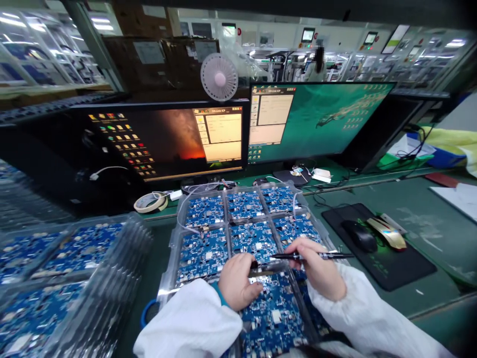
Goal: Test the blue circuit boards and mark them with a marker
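A clear plastic tray [174, 238] of blue circuit boards [204, 251] lies in front of me on the green bench. My left hand [235, 279] rests on the tray's near row, fingers curled round the end of a dark rod-like tool [269, 269] lying across a board. My right hand [316, 268] is closed on a black pen-like probe [330, 256] that runs level, its tip pointing left over the middle boards. Both arms wear white sleeves.
A stack of similar trays with blue boards [70, 278] fills the left. Two monitors [167, 141] [316, 119] stand behind, a small fan [219, 77] between them. A tape roll [151, 202] lies behind the tray, a mouse [359, 235] on a black pad at right.
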Demonstrator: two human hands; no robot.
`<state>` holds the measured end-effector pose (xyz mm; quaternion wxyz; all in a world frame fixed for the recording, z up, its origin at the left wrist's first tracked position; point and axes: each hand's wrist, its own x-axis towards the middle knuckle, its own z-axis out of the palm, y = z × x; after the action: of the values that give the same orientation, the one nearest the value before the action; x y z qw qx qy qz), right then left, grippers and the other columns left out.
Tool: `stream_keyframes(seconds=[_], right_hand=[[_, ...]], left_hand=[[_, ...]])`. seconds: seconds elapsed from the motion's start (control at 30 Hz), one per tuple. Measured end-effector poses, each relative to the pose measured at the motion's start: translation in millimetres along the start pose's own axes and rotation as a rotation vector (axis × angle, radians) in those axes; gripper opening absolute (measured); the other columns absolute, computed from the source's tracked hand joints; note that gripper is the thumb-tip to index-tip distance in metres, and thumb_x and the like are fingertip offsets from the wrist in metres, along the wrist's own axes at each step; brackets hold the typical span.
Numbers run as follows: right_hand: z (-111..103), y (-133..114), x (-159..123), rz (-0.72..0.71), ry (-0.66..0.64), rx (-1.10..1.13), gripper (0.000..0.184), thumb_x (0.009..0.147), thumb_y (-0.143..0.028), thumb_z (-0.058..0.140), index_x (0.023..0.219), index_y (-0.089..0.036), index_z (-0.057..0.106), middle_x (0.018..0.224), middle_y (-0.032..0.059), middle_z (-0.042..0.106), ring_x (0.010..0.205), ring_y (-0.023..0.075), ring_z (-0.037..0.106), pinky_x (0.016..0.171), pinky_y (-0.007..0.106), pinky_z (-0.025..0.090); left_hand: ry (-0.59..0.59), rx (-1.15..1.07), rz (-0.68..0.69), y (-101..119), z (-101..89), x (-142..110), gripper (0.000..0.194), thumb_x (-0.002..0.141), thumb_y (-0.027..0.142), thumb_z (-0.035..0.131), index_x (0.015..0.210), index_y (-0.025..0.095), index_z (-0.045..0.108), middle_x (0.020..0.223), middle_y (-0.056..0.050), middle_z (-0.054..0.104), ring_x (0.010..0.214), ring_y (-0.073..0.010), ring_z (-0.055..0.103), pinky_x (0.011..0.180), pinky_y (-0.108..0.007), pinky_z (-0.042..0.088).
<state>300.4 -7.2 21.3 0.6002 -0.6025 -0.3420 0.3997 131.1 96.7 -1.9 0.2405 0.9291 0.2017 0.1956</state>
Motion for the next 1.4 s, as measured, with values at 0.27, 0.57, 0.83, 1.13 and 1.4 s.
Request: stream_keyframes(seconds=[0.27,0.57,0.83,1.13,1.4], right_hand=[[21.1,2.6,-0.1,0.032,-0.075,-0.059,0.025,0.078,-0.031,0.04,0.07,-0.016,0.057,0.054,-0.0008,0.053,0.049,0.0101,0.047,0.048,0.021,0.038],[34.3,-2.1,-2.8,-0.031,-0.135,-0.371,0.023,0.079,-0.029,0.039,0.073,-0.017,0.057,0.058,-0.001,0.054,0.058,0.0115,0.051,0.057,0.022,0.04],[52.2,11.3,-5.9,-0.07,-0.125,-0.523,0.03,0.081,-0.031,0.035,0.106,-0.026,0.051,0.096,0.0003,0.057,0.089,0.0152,0.051,0.082,0.028,0.039],[62.1,29.9,-15.3,-0.405,-0.045,-0.642,0.031,0.082,-0.03,0.035,0.105,-0.034,0.055,0.099,-0.0024,0.059,0.091,0.0173,0.052,0.081,0.029,0.041],[-6.5,-7.6,44.6,-0.216,-0.536,-0.774,0.054,0.064,-0.033,0.059,0.114,-0.019,0.047,0.086,0.0027,0.06,0.068,0.0136,0.055,0.063,0.022,0.043]], left_hand=[[0.011,-0.017,-0.017,0.8,0.2,-2.1,0.078,0.068,0.072,-0.004,0.082,0.016,0.048,0.072,-0.006,0.05,0.068,-0.0215,0.048,0.059,-0.034,0.039],[0.011,0.011,-0.016,2.2,1.3,-4.0,0.081,0.065,0.073,-0.006,0.082,0.016,0.048,0.072,-0.007,0.051,0.067,-0.0219,0.049,0.061,-0.036,0.039],[0.048,0.031,0.034,3.2,4.1,-8.5,0.083,0.064,0.075,-0.006,0.077,0.016,0.051,0.07,-0.008,0.053,0.065,-0.0217,0.05,0.06,-0.036,0.04],[0.057,-0.004,0.156,-5.0,5.6,-7.7,0.081,0.07,0.065,-0.014,0.066,0.018,0.052,0.057,-0.006,0.055,0.054,-0.0179,0.052,0.05,-0.028,0.038],[0.075,0.031,0.083,-5.6,5.1,-7.8,0.076,0.068,0.068,-0.013,0.073,0.02,0.046,0.063,-0.003,0.052,0.056,-0.0176,0.05,0.051,-0.028,0.037]])
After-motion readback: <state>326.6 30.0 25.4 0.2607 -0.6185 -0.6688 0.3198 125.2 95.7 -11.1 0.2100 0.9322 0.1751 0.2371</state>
